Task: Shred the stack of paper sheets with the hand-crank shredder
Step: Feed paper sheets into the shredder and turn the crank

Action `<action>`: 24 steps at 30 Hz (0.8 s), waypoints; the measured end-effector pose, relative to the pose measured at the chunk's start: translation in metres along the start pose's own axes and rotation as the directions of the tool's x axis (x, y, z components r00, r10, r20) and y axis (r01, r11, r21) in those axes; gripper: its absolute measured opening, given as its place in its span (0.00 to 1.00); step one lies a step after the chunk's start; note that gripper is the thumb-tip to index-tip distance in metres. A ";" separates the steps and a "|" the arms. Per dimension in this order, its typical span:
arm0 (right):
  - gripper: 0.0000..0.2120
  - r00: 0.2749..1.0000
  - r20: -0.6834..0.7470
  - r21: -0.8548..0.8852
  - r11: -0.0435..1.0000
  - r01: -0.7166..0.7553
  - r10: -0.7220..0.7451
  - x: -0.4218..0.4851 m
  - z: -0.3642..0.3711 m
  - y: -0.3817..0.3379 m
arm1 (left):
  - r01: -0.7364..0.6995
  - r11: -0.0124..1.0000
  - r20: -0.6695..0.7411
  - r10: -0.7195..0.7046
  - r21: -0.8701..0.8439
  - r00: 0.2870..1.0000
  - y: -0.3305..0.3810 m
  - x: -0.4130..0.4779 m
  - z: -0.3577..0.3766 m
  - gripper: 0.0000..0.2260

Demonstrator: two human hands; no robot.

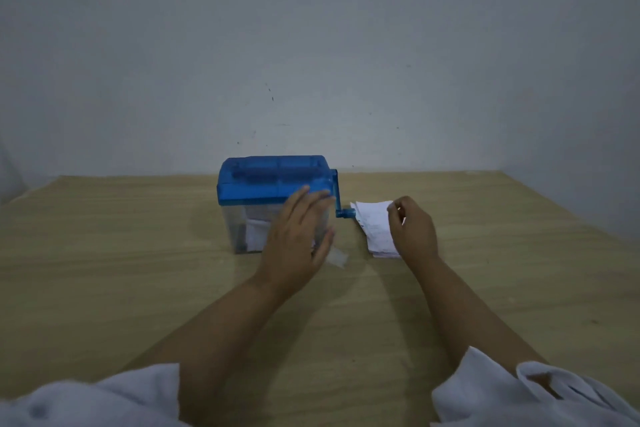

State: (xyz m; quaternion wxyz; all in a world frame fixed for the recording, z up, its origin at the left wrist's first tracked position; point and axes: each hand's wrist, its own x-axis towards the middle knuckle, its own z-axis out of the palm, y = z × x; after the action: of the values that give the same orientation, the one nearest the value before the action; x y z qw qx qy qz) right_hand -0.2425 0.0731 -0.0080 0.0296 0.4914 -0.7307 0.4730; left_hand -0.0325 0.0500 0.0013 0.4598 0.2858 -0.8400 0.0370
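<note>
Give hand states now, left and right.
Left hand: open, fingers straight, at the shredder front.
Right hand: pinching the top edge of the paper stack.

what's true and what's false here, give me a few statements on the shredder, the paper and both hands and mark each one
1. The shredder has a blue lid on a clear bin. True.
2. The paper stack lies left of the shredder. False: it lies on the table to the shredder's right, beside the crank.
3. The left hand grips the crank. False: it is held open with straight fingers at the shredder's front, and nothing holds the crank.
4. The right hand is at the paper stack, fingers curled at its far edge. True.
5. Some white paper shows inside the bin. True.
</note>
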 end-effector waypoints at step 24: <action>0.07 0.910 -0.084 -0.163 0.895 -0.415 0.407 0.009 -0.016 0.050 | 0.250 0.968 0.686 -0.184 0.003 0.704 0.047 0.005 0.092 0.24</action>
State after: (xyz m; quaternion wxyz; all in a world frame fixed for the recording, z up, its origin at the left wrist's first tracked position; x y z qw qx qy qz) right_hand -0.2911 0.0820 -0.0276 -0.0099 0.3100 -0.8562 0.4133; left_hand -0.1275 0.0571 -0.0378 0.1332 0.3550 -0.9109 -0.1626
